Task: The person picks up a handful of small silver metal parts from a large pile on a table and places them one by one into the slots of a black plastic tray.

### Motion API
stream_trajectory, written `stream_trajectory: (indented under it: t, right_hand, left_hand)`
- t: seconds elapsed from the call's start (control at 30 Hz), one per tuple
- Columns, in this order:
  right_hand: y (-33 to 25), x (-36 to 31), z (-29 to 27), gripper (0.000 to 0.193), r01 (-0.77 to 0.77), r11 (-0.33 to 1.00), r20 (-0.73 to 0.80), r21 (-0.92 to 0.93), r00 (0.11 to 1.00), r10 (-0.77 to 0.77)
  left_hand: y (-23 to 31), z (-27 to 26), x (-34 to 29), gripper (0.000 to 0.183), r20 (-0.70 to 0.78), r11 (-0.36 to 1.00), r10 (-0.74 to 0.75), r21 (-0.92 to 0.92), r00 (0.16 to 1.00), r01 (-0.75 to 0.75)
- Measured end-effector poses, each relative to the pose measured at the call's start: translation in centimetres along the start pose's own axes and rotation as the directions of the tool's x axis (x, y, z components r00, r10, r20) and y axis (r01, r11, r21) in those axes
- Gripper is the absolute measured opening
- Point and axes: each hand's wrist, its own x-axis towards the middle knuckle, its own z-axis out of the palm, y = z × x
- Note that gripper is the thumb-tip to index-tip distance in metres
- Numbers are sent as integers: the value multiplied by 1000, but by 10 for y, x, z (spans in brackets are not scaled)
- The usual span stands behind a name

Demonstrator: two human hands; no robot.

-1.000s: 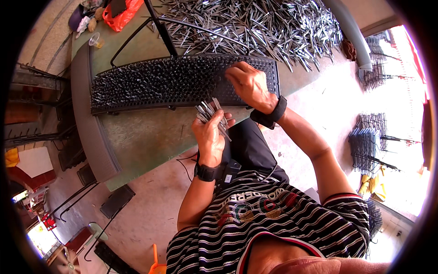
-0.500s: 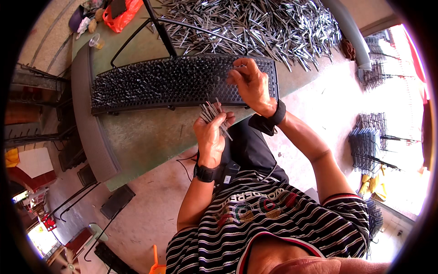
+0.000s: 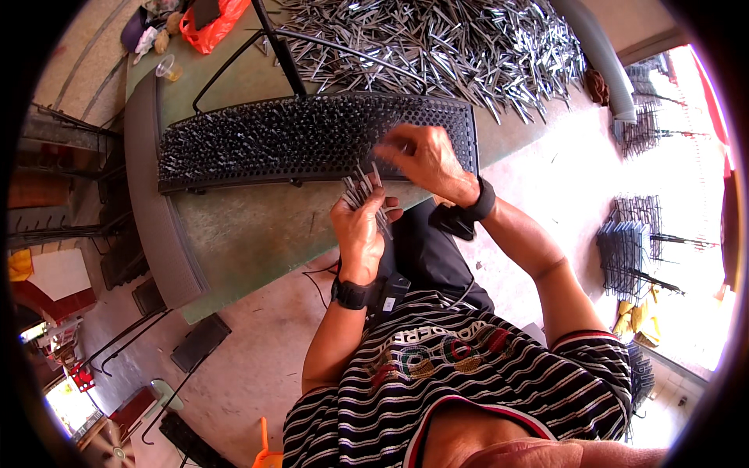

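My left hand [image 3: 359,230] is closed round a bundle of thin grey metal strips [image 3: 358,189], whose ends stick out past the fingers. It is just in front of a long, dark perforated rack [image 3: 464,148]. Many upright strips [image 3: 250,140] fill the rack's holes from its left end to about the middle; bare holes show toward its right end. My right hand [image 3: 429,162] hovers over the right part of the rack, its fingers pointing left, just above the bundle. Motion blurs those fingers, so whether they pinch a strip cannot be made out.
A large heap of loose metal strips [image 3: 437,47] covers the far side of the green table [image 3: 250,226]. A black metal frame [image 3: 281,54] rises behind the rack. At the far left are a plastic cup [image 3: 168,69] and a red bag [image 3: 214,27]. Stacked racks [image 3: 624,242] stand at right.
My right hand has come down and slightly left, from over the rack toward the bundle, its fingers now stretched leftward. My left hand has stayed nearly in place, still holding the strips.
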Motion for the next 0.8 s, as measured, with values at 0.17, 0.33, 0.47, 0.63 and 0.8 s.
stream_trajectory:
  t: [0.17, 0.33, 0.47, 0.63, 0.8]
  right_hand:
    - [-6, -3, -4, 10, -188, 944, 130, 270, 979, 158]
    - [-5, 6, 1, 10, -20, 942, -206, 334, 974, 93]
    - [9, 10, 13, 11, 55, 966, -242, 251, 970, 8]
    - [16, 10, 18, 9, 195, 978, -190, 75, 966, -178]
    - [17, 15, 14, 7, 347, 900, -67, -265, 924, -376]
  left_hand:
    - [-3, 6, -2, 21, 19, 999, 35, 27, 999, -36]
    - [-2, 2, -1, 25, 17, 999, 12, -45, 1000, -11]
    - [0, 1, -2, 26, 10, 1000, 8, -26, 1000, -8]
    - [0, -3, -2, 23, -11, 1000, 14, -7, 1000, -14]
    - [-1, -6, -2, 19, -16, 998, 40, 43, 999, -39]
